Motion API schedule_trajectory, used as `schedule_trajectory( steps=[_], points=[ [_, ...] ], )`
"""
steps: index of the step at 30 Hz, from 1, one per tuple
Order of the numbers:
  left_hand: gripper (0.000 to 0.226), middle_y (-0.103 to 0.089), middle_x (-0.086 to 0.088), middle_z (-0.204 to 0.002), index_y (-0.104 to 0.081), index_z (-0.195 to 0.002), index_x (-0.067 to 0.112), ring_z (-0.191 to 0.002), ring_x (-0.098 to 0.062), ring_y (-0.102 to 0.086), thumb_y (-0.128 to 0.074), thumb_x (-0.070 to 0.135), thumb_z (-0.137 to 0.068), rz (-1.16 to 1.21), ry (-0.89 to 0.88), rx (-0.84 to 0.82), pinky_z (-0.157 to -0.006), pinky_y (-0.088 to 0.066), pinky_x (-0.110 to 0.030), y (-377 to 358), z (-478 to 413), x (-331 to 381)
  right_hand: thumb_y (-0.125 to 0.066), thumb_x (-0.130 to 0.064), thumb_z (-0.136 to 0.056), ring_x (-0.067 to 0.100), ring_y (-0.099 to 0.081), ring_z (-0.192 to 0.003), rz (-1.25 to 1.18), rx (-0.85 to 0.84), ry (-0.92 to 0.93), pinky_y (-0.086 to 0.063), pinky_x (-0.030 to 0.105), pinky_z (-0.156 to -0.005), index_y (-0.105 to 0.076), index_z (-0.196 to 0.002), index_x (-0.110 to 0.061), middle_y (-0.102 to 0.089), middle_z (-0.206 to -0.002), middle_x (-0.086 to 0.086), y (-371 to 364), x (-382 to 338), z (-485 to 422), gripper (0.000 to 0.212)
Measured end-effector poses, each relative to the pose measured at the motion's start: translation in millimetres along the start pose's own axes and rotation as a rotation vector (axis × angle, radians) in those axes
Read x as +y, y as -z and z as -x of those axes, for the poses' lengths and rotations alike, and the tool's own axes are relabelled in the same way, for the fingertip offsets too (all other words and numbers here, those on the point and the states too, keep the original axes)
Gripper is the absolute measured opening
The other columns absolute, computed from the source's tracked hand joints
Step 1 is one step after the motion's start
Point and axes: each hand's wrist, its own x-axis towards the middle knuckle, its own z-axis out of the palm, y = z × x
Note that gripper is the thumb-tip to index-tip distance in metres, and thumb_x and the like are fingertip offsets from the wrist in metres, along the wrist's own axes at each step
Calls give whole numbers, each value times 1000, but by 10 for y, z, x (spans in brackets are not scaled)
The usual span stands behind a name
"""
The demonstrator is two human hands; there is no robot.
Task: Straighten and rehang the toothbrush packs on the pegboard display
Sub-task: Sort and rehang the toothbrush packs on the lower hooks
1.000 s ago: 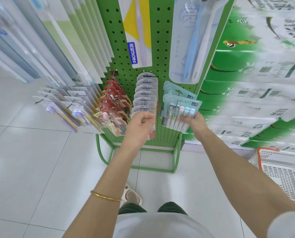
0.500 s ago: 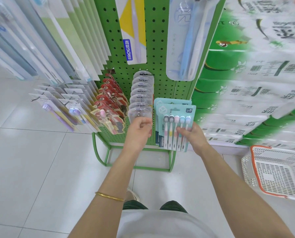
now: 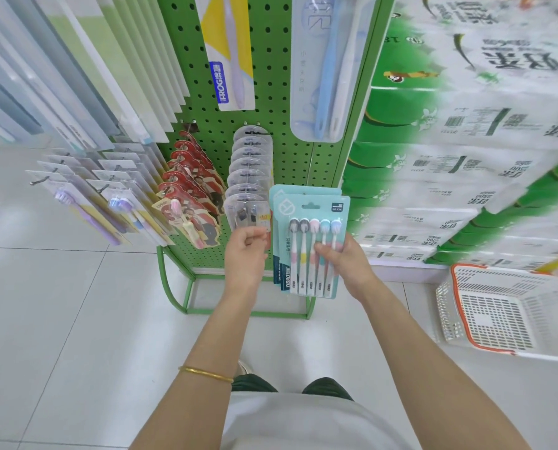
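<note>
Pegboard (image 3: 280,69), green, upright on floor (image 3: 60,303). Teal pack (image 3: 306,209) of five brushes against its lower right, just beside clear packs (image 3: 250,177). Right grip (image 3: 344,259) pinching teal pack at its right edge; left grip (image 3: 245,256) pinching front clear pack's bottom.

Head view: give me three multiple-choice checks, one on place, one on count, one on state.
1. The white basket is: A) on the floor right of the green rack B) on a peg C) in a hand
2. Brushes in the front teal pack: A) three B) five C) seven
3. The right hand is: A) idle B) gripping the teal pack C) holding the basket
Answers: A, it sits on the floor beside the rack; B, five heads show; B, fingers curl across the handles.
</note>
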Motion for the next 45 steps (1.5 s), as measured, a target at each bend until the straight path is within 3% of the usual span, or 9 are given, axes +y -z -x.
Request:
schedule_trajectory(
  steps=[8, 12, 17, 23, 26, 28, 32, 35, 45],
  points=[
    [17, -53, 18, -95, -57, -106, 15, -96, -8, -54, -46, 7, -96, -68, 13, -19, -101, -45, -36, -13, -16, -27, -62, -8, -90, 32, -64, -101, -42, -63, 11, -49, 52, -94, -58, -113, -12, -67, -108, 13, 76, 24, 72, 23],
    [29, -55, 7, -115, -52, -126, 10, -113, -12, -52, -44, 17, -99, -98, 10, -80, -105, -40, -34, -25, -23, -31, -66, -15, -84, 29, -64, -104, -108, -113, 21, -49, 49, -94, -56, -117, -18, -67, -112, 10, 100, 17, 134, 34],
    [24, -65, 2, -106, -61, -110, 12, -90, -4, -59, -41, 22, -101, -95, -53, -197, -75, -45, -16, -43, 17, 11, -69, -18, -78, 30, -62, -111, -174, -187, 12, -48, 45, -95, -48, -127, -11, -64, -121, 13, 80, -18, 157, 54],
    [28, -61, -14, -90, -62, -95, 1, -79, -16, -52, -45, 23, -100, -110, -151, -142, -72, -42, -32, 56, 82, 52, -78, -25, -70, 34, -62, -109, -240, -143, -24, -50, 49, -91, -45, -126, -8, -63, -120, 18, -2, 0, 169, 67],
    [29, -45, -4, -74, -53, -84, -1, -64, -9, -39, -43, 22, -100, -154, -268, 0, -59, -33, -27, 153, 140, 201, -68, -11, -85, 29, -64, -102, -245, -133, -11, -52, 41, -85, -48, -123, -4, -66, -114, 14, -4, 1, 166, 44],
    [28, -40, 4, -67, -47, -74, 12, -54, -1, -33, -42, 21, -100, -188, -336, 86, -52, -29, -19, 236, 170, 338, -59, -5, -90, 25, -65, -99, -227, -144, -4, -52, 38, -83, -52, -121, -5, -67, -112, 12, -2, 0, 162, 32],
    [24, -40, 8, -64, -45, -78, 17, -57, -5, -36, -40, 23, -101, -308, -456, 245, -56, -30, -25, 379, 197, 528, -65, -12, -86, 30, -63, -104, -149, -92, 9, -51, 45, -90, -54, -118, -6, -66, -115, 15, -48, -1, 115, 35],
    [22, -40, 8, -63, -45, -80, 18, -59, -7, -38, -39, 24, -101, -373, -496, 323, -55, -30, -27, 434, 187, 562, -64, -9, -88, 25, -64, -98, -89, -42, 16, -52, 36, -79, -54, -115, -6, -67, -110, 12, -89, -18, 70, 29],
    [21, -43, 9, -67, -49, -83, 19, -60, -2, -39, -39, 21, -101, -283, -464, 260, -61, -32, -30, 442, 163, 529, -60, -7, -91, 12, -61, -81, 35, 87, 15, -46, 24, -68, -52, -102, -9, -62, -92, 1, -109, -105, -171, 13]
  ],
)
